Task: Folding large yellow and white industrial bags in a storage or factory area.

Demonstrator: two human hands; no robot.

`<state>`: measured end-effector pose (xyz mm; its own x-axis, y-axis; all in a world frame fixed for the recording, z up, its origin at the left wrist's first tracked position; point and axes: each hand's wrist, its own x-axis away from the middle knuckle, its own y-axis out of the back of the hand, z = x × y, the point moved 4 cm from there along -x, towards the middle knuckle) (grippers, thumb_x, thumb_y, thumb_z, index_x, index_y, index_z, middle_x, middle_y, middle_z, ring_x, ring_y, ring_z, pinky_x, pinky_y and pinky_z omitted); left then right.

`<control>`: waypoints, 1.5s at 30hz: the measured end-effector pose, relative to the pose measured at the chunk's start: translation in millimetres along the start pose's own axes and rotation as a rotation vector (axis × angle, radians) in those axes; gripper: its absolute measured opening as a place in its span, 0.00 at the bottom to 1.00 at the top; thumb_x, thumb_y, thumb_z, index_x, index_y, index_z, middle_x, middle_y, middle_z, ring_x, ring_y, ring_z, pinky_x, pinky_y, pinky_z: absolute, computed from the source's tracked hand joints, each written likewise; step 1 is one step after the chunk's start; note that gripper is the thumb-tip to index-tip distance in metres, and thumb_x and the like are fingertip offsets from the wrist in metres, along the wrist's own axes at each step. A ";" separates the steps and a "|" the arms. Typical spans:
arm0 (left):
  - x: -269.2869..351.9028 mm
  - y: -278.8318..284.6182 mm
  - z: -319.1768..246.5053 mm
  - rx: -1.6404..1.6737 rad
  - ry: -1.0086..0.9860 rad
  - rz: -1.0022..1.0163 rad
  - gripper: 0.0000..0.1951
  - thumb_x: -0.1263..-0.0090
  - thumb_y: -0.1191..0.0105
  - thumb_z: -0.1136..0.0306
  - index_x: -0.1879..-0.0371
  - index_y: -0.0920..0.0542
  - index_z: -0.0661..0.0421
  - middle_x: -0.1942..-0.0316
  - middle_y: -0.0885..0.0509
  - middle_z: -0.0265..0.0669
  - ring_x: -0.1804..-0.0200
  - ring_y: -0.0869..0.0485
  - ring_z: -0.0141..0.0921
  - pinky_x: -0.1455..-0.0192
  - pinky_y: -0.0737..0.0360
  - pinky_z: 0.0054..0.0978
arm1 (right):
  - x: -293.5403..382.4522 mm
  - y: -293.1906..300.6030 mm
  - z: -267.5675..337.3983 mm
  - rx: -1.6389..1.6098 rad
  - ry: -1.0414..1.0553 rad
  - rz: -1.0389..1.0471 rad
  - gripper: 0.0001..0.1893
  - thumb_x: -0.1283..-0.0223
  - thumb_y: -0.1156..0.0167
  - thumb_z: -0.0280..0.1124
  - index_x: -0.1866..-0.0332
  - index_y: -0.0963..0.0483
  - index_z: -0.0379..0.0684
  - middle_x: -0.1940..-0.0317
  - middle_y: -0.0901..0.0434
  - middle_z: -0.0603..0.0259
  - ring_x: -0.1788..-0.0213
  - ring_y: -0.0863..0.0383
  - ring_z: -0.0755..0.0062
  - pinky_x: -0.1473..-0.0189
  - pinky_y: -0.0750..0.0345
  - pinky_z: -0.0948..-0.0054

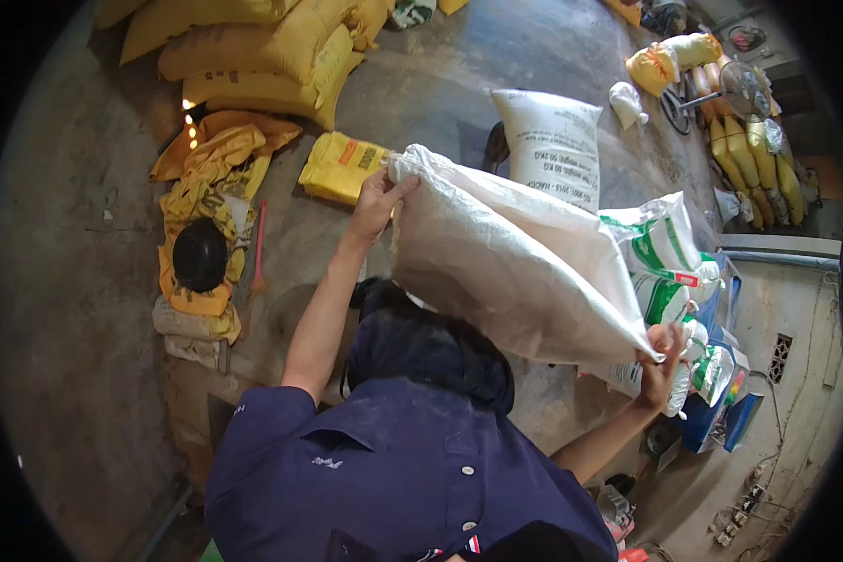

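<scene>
A white woven sack [492, 260] is stretched out in front of my body, its mouth edge pulled wide between two corners. My left hand [379, 200] pinches the far left corner, thumb on top. At the lower right, my right hand [659, 365] grips the opposite corner, with some fingers raised. The sack sags and looks flat, and its inner face shows along the upper fold. Just beyond my left hand lies a folded yellow sack [343, 167] on the floor. Behind the stretched sack, a full white sack [551, 144] bearing print stands upright, its lower part hidden.
Filled yellow sacks [246, 56] are stacked at the upper left. A black bowl [200, 254] sits on crumpled yellow sacks [211, 175], beside a pink stick [260, 239]. White-and-green bags [664, 246] crowd the right side. A pedestal fan [745, 90] stands farther back.
</scene>
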<state>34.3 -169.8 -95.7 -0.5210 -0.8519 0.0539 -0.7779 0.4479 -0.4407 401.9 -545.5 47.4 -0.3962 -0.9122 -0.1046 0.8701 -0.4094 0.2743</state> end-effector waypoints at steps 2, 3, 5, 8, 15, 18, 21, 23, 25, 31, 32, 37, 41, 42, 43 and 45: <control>-14.3 -11.8 -18.7 0.096 -0.051 -0.109 0.10 0.32 0.40 0.71 0.54 0.19 0.60 0.58 0.17 0.28 0.57 0.21 0.21 0.51 0.25 0.20 | -9.6 -12.1 18.3 0.175 -0.229 0.150 0.35 0.50 0.39 0.16 0.31 0.35 0.42 0.61 0.30 0.67 0.58 0.29 0.73 0.54 0.26 0.73; -21.5 -17.0 -25.8 0.098 -0.079 -0.082 0.10 0.32 0.40 0.71 0.54 0.19 0.60 0.58 0.17 0.28 0.57 0.21 0.21 0.51 0.25 0.20 | -16.9 -21.2 24.0 0.262 -0.268 0.226 0.36 0.52 0.42 0.11 0.32 0.33 0.41 0.60 0.29 0.65 0.58 0.27 0.71 0.52 0.23 0.72; -34.5 -7.7 -37.7 -0.007 -0.097 -0.158 0.08 0.31 0.40 0.71 0.56 0.19 0.58 0.64 0.19 0.24 0.61 0.23 0.19 0.57 0.27 0.18 | -36.9 -50.1 46.9 0.449 -0.230 0.424 0.25 0.48 0.44 0.09 0.43 0.25 0.38 0.60 0.26 0.57 0.56 0.23 0.66 0.52 0.22 0.72; -45.1 5.1 -56.7 -0.070 -0.192 -0.144 0.06 0.32 0.40 0.71 0.58 0.18 0.56 0.65 0.21 0.22 0.63 0.26 0.18 0.60 0.29 0.17 | -48.3 -70.8 24.1 0.572 -0.163 0.439 0.18 0.44 0.35 0.19 0.47 0.23 0.37 0.65 0.26 0.55 0.64 0.24 0.63 0.58 0.25 0.69; -41.5 5.6 -141.9 -0.058 -0.462 -0.185 0.14 0.31 0.41 0.77 0.48 0.24 0.57 0.61 0.20 0.25 0.59 0.22 0.19 0.53 0.25 0.17 | -57.2 -108.2 13.2 0.525 -0.086 0.482 0.11 0.45 0.32 0.26 0.58 0.23 0.37 0.67 0.23 0.55 0.66 0.23 0.59 0.59 0.24 0.66; -48.1 31.4 -165.2 -0.113 -0.495 -0.179 0.21 0.30 0.42 0.77 0.39 0.28 0.58 0.55 0.19 0.29 0.55 0.21 0.21 0.49 0.24 0.17 | -59.7 -121.7 9.4 0.559 0.030 0.485 0.11 0.47 0.30 0.28 0.64 0.24 0.36 0.69 0.24 0.57 0.66 0.23 0.61 0.60 0.24 0.66; -50.5 36.1 -191.5 -0.128 -0.559 -0.251 0.24 0.29 0.42 0.77 0.35 0.31 0.58 0.54 0.19 0.31 0.53 0.21 0.21 0.48 0.25 0.16 | -66.6 -128.6 -0.4 0.599 0.138 0.422 0.11 0.49 0.29 0.29 0.70 0.25 0.36 0.70 0.24 0.59 0.64 0.24 0.60 0.59 0.24 0.64; -53.7 46.9 -196.4 -0.167 -0.550 -0.236 0.24 0.29 0.42 0.76 0.34 0.29 0.58 0.54 0.18 0.31 0.52 0.21 0.21 0.48 0.25 0.16 | -71.3 -133.6 1.6 0.643 0.283 0.348 0.12 0.50 0.29 0.28 0.74 0.27 0.37 0.69 0.25 0.60 0.62 0.24 0.59 0.58 0.24 0.64; -52.5 54.7 -200.5 -0.255 -0.551 -0.300 0.17 0.29 0.41 0.74 0.42 0.23 0.59 0.56 0.18 0.30 0.53 0.21 0.20 0.48 0.26 0.17 | -73.1 -138.0 4.9 0.649 0.272 0.346 0.13 0.52 0.28 0.26 0.75 0.29 0.36 0.65 0.22 0.60 0.58 0.23 0.60 0.56 0.24 0.65; -43.7 64.4 -210.2 -0.318 -0.647 -0.283 0.09 0.29 0.42 0.74 0.52 0.19 0.58 0.54 0.17 0.28 0.55 0.22 0.18 0.50 0.28 0.15 | -66.3 -135.5 -13.6 -0.129 -0.052 0.171 0.18 0.49 0.30 0.20 0.77 0.36 0.39 0.54 0.17 0.58 0.54 0.22 0.78 0.51 0.25 0.76; -40.5 60.7 -212.0 -0.318 -0.650 -0.283 0.09 0.29 0.42 0.74 0.52 0.19 0.58 0.54 0.17 0.28 0.55 0.22 0.18 0.50 0.28 0.15 | -63.9 -134.3 -16.4 -0.129 -0.050 0.172 0.18 0.49 0.30 0.20 0.77 0.36 0.39 0.54 0.17 0.58 0.54 0.22 0.78 0.51 0.25 0.76; -9.8 14.6 -232.7 -0.439 -0.724 -0.193 0.10 0.29 0.44 0.77 0.50 0.20 0.58 0.52 0.16 0.28 0.57 0.24 0.17 0.54 0.27 0.16 | -54.5 -118.2 -54.8 0.008 -0.255 0.356 0.21 0.46 0.31 0.21 0.77 0.41 0.41 0.66 0.19 0.66 0.64 0.27 0.88 0.62 0.29 0.85; -7.3 -15.1 -214.9 -0.581 -0.540 -0.057 0.13 0.30 0.45 0.80 0.48 0.19 0.56 0.49 0.16 0.30 0.55 0.23 0.20 0.52 0.26 0.17 | -70.5 -119.1 -50.2 0.398 -0.152 0.682 0.17 0.50 0.25 0.33 0.60 0.23 0.36 0.62 0.17 0.62 0.56 0.21 0.76 0.49 0.24 0.72; -0.8 -34.9 -210.5 -0.567 -0.460 -0.037 0.14 0.31 0.45 0.81 0.48 0.19 0.55 0.51 0.16 0.30 0.54 0.23 0.20 0.52 0.26 0.18 | -80.3 -124.5 -48.7 0.364 -0.130 0.548 0.30 0.53 0.24 0.37 0.45 0.25 0.36 0.53 0.18 0.56 0.47 0.21 0.65 0.40 0.27 0.65; -0.3 -61.6 -209.1 -0.568 -0.607 0.106 0.16 0.33 0.43 0.82 0.48 0.19 0.55 0.53 0.16 0.30 0.52 0.22 0.21 0.51 0.25 0.19 | -89.4 -134.6 -33.1 0.385 0.095 0.380 0.38 0.54 0.25 0.36 0.36 0.31 0.35 0.42 0.23 0.49 0.38 0.25 0.60 0.33 0.32 0.65; 3.4 -102.1 -206.9 -0.760 -0.683 0.277 0.17 0.36 0.43 0.84 0.48 0.19 0.57 0.54 0.19 0.31 0.48 0.22 0.25 0.47 0.23 0.21 | -112.6 -156.1 -23.8 0.154 0.171 0.281 0.48 0.55 0.24 0.42 0.29 0.41 0.36 0.28 0.37 0.51 0.25 0.40 0.56 0.26 0.43 0.61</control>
<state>39.3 -162.3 134.9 -0.5896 -0.5598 -0.5822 -0.8005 0.5008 0.3292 317.7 -379.3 -6.4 -0.0818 -0.9838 -0.1594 0.8788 -0.1467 0.4541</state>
